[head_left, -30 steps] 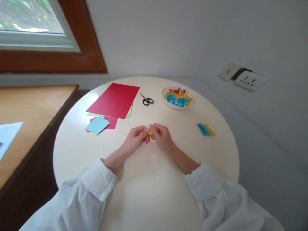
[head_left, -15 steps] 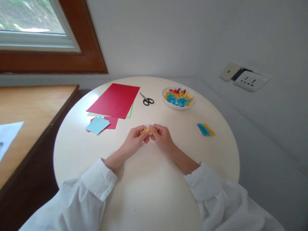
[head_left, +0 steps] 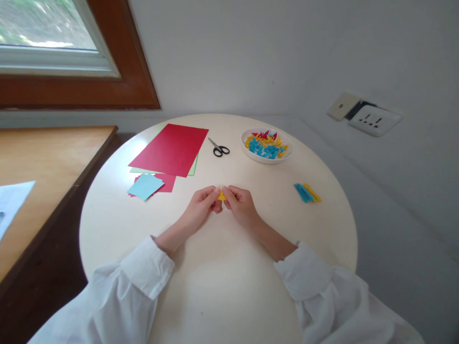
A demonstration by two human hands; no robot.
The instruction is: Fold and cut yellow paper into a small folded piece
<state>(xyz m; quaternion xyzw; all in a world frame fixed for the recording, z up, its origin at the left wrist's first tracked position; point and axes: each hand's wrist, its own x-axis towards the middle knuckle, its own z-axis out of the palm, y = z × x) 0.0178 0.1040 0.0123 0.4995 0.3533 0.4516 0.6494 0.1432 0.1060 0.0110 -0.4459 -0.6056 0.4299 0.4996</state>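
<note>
The left hand (head_left: pixel 201 203) and the right hand (head_left: pixel 241 204) are meeting over the middle of the round table (head_left: pixel 222 286), and both are pinching a small yellow piece of paper (head_left: pixel 222 195) between thumb and fingertips, with the other fingers curled in. The paper is sitting just above the tabletop, right between the two hands, and most of it is hiding behind the fingers, so its exact shape is hard to tell. It is looking very light and thin, likely soft enough to bend or crease under the slightest pinch and easy to tear or crumple if squeezed hard. A gentle fingertip grip at its two ends or along an edge is probably suiting it best, since a piece this small could slip out of a loose hold. Beyond the hands, a pair of scissors (head_left: pixel 219 149) is lying near a white bowl (head_left: pixel 267 160) that is holding small red, blue and yellow folded bits. A large red sheet (head_left: pixel 170 149) is resting on a green sheet (head_left: pixel 193 167) to the left, with a small blue sheet (head_left: pixel 145 186) just in front of them. A few blue and yellow strips (head_left: pixel 306 192) are lying well apart to the right.
</note>
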